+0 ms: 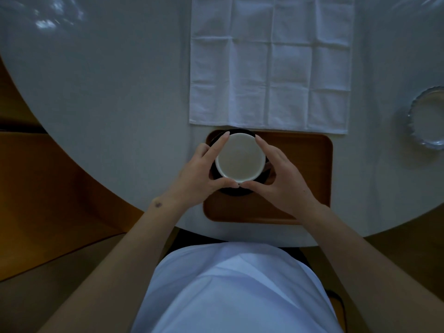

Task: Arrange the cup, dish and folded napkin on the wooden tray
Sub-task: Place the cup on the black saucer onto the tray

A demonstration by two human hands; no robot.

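White cup point(240, 159) sits on a dark saucer point(234, 189) at the left end of the wooden tray point(310, 164). Both hands grasp it: left hand point(199, 174) and right hand point(281, 181) curl round the rim, thumbs meeting at the near side. Napkin point(269, 66) lies unfolded just beyond the tray. Fluted dish point(427, 118) far right on the white table point(108, 92).
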